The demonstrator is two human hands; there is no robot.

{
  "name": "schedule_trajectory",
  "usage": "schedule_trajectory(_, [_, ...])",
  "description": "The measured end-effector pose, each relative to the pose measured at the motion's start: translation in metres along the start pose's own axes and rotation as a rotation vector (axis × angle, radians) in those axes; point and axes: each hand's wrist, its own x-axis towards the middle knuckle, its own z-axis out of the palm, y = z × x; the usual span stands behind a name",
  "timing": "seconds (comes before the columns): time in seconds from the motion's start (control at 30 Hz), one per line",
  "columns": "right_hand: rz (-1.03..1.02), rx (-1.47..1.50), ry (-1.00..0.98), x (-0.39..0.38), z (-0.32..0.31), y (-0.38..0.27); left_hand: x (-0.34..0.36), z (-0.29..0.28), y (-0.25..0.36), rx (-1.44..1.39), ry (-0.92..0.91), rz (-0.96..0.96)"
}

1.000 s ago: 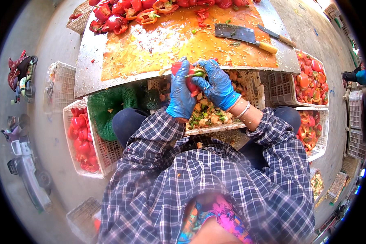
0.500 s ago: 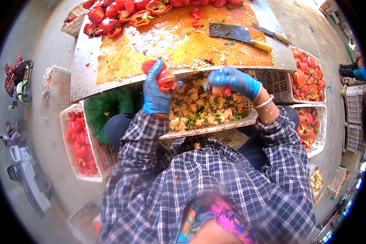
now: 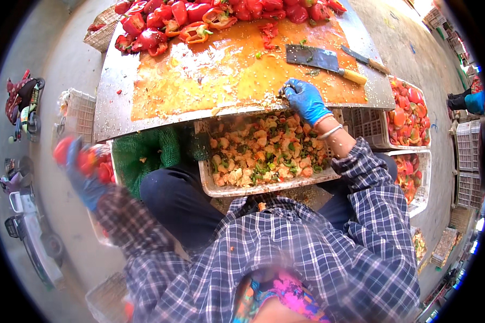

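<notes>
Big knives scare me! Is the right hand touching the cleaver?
Apart: the head view shows a strip of orange tabletop between the right hand and the cleaver.

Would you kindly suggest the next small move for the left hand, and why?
Probably lower the left hand slightly and release the red pepper it seems to hold: the hand, though blurred, appears over the white crate, where other red peppers lie.

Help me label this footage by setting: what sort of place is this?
Likely a produce-preparation area: a heap of red peppers and a cleaver lie on the table, with white crates of peppers on both sides.
</notes>
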Motion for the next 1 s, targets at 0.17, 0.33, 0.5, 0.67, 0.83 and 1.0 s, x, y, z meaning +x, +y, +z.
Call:
schedule_trajectory(0.17, [0.239, 0.414, -0.411, 0.008, -0.029, -0.044, 0.084, -0.249, -0.091, 0.219, 0.493, -0.113])
schedule_trajectory(0.33, [0.125, 0.478, 0.010, 0.108, -0.039, -0.004, 0.029, -0.200, -0.092, 0.097, 0.561, -0.319])
schedule_trajectory(0.5, [0.230, -0.512, 0.018, 0.172, -0.020, -0.019, 0.053, -0.270, -0.195, 0.212, 0.862, -0.363])
schedule_trajectory(0.67, [0.035, -0.635, 0.133, 0.185, 0.002, 0.017, 0.062, -0.295, -0.208, 0.215, 0.914, -0.405])
schedule_trajectory(0.83, [-0.156, -0.362, 0.245, 0.204, -0.021, 0.024, 0.071, -0.316, -0.201, 0.212, 0.885, -0.428])
schedule_trajectory(1.0, [-0.200, -0.518, 0.015, 0.237, -0.010, 0.024, 0.058, -0.337, -0.204, 0.138, 0.720, -0.453])
